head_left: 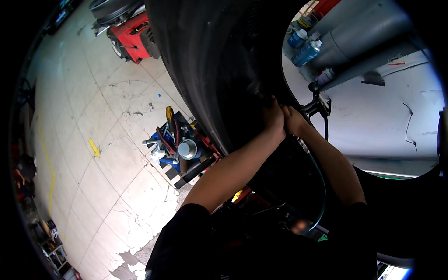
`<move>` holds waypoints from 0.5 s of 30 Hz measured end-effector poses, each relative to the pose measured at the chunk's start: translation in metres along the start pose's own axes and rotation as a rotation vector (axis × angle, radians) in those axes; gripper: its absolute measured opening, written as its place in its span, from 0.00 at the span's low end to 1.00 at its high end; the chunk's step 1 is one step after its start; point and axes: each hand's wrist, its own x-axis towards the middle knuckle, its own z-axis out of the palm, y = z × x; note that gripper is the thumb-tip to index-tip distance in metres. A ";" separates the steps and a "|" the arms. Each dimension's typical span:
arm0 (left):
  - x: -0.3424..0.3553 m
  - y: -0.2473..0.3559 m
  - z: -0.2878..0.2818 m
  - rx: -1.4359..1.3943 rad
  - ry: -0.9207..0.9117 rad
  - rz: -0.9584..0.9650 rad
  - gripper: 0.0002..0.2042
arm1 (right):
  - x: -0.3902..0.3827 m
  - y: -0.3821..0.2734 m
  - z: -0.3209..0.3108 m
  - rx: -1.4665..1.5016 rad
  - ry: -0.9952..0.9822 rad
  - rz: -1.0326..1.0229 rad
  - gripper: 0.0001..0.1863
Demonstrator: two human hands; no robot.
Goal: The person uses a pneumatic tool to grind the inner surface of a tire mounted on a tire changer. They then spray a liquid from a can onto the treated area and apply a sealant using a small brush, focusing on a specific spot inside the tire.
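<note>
A large black tire point(196, 56) stands upright in front of me, curving down the middle of the view. My left hand point(274, 115) is closed against its dark inner part, around something I cannot make out. My right hand point(294, 120) is closed just beside it, also on something too dark to name. A black fitting with a knob and bracket point(319, 105) sticks out right of my hands. A thin pale hose point(323, 191) hangs below my right hand and curves down behind my right forearm.
A tool caddy point(175, 179) with pliers and a spray can point(186, 149) stands left of the tire. A red machine point(133, 42) is at the upper left on the tiled floor point(74, 177). A white surface point(373, 130) with several cans point(305, 51) lies at right.
</note>
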 end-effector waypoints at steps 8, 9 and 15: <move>-0.006 0.000 0.000 -0.048 0.034 0.005 0.16 | -0.004 0.002 0.002 0.028 0.016 -0.061 0.35; -0.010 0.003 0.002 -0.045 0.048 0.018 0.15 | -0.006 0.000 0.001 0.019 0.034 -0.094 0.35; -0.018 0.004 -0.002 -0.076 0.099 -0.008 0.17 | -0.005 0.010 0.009 -0.077 -0.008 -0.041 0.33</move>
